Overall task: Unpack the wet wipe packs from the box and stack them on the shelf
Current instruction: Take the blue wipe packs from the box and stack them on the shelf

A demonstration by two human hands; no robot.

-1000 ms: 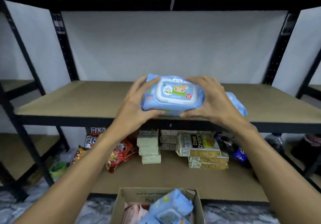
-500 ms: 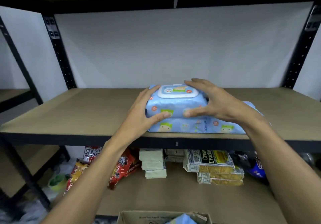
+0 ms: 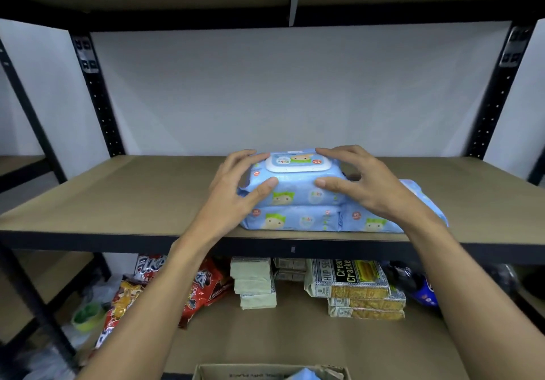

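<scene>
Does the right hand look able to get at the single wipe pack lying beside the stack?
Probably yes. The single pack lies on the shelf just under the wrist of the right hand, nothing stacked on it; the hand must only release its grip on the top pack.

The top pack is wrapped in soft blue plastic film, a little glossy, with small wrinkles near its ends. Its lid is hard white plastic, smooth, with a printed label. The lower packs have the same film. The shelf board looks like pressed wood: brown, matt and even. The shelf frame is black metal with a dull painted finish. The wall behind is white and matt. On the lower board, the red snack bags are shiny plastic, the cracker packs are in clear glossy film, and the pale green packs look matt, like paper. The box is plain brown cardboard, matt.
</scene>
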